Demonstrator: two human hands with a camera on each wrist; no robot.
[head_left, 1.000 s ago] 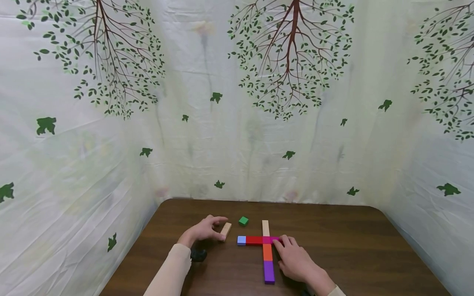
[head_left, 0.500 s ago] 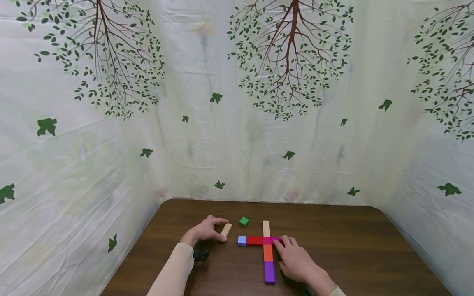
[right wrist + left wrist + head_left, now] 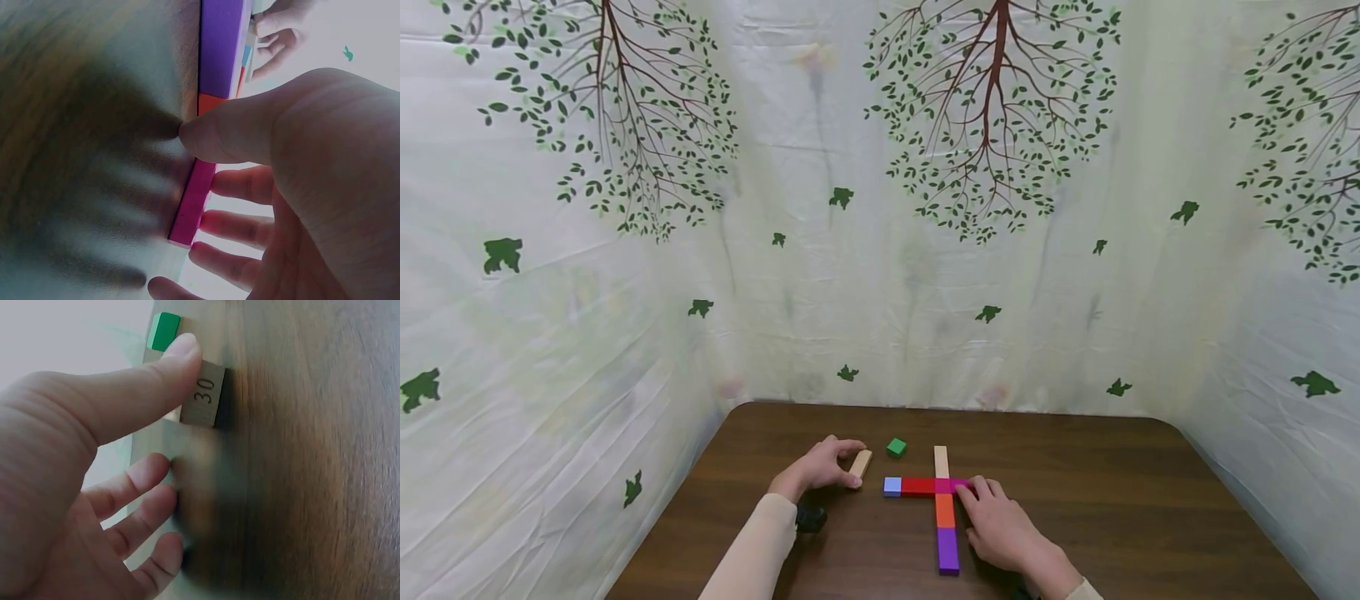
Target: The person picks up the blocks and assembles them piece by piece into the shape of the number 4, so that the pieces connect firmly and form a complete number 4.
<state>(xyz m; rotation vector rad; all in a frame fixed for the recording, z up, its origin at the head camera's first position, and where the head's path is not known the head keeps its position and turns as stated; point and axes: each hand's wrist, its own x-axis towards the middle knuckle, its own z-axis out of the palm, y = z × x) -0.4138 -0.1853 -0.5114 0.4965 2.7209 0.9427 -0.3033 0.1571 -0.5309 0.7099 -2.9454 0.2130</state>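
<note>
My left hand (image 3: 820, 467) has its thumb and index finger at the two ends of a plain wooden block (image 3: 861, 468), pinching it on the table. The left wrist view shows the number 30 on that wooden block's end (image 3: 203, 397), partly behind the thumb. My right hand (image 3: 1003, 529) grips the magenta block (image 3: 192, 206), thumb on the near side, fingertips along the far side. That block is the right arm of a flat cross, with a light wooden block (image 3: 941, 462), red block (image 3: 917, 487), light-blue block (image 3: 892, 487), orange block (image 3: 944, 511) and purple block (image 3: 948, 551).
A green block (image 3: 897, 448) lies loose behind the cross, right of the wooden block in my left hand. The brown table (image 3: 1112, 500) has rounded far corners. White cloth walls (image 3: 910, 333) with leaf and tree prints stand behind it and at both sides.
My left wrist has shifted slightly to the right while the wooden block stays about where it was. The right hand and the cross look unchanged.
</note>
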